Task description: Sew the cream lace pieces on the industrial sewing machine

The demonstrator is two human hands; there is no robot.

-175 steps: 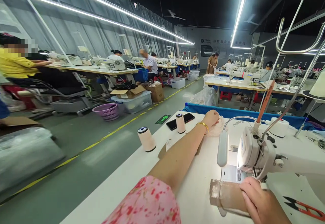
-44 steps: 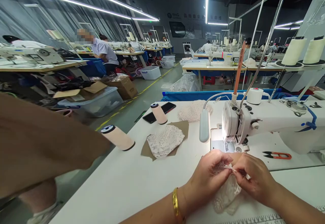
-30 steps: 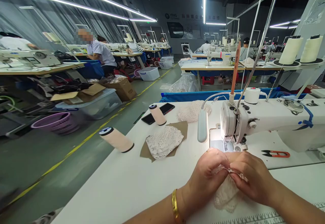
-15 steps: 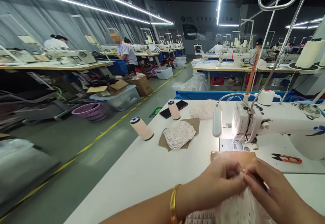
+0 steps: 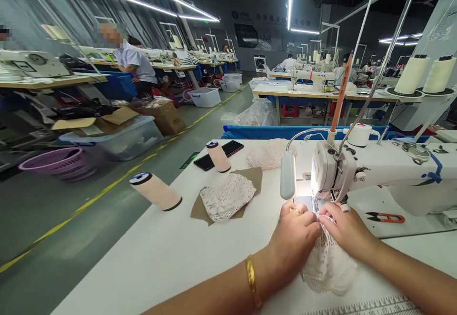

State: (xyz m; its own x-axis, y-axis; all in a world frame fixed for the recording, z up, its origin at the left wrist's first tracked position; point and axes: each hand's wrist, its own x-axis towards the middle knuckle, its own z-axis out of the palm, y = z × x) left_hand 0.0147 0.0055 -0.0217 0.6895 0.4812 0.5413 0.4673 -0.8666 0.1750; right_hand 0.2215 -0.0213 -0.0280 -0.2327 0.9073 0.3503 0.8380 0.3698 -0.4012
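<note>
My left hand (image 5: 298, 231) is closed on the upper edge of a white lace piece (image 5: 330, 270), close to the needle area of the sewing machine (image 5: 330, 172). On the other side of that edge, my right hand (image 5: 346, 227) pinches the same lace with thumb and fingers. The lace hangs down toward me and spreads on the white table (image 5: 171, 258). A lamp (image 5: 287, 174) lights the spot from the left. The machine's foot and needle are partly hidden behind my fingers.
Orange-handled thread snips (image 5: 385, 217) lie right of my hands. A ruler (image 5: 378, 305) is at the front edge. Leftward are lace on brown card (image 5: 228, 196), two thread cones (image 5: 156, 191) (image 5: 218, 157), a phone (image 5: 233, 147) and another lace piece (image 5: 269, 153).
Both hands have moved forward with the lace, from in front of the machine to beside its needle area. The view has turned slightly right, and the ruler now shows more clearly.
</note>
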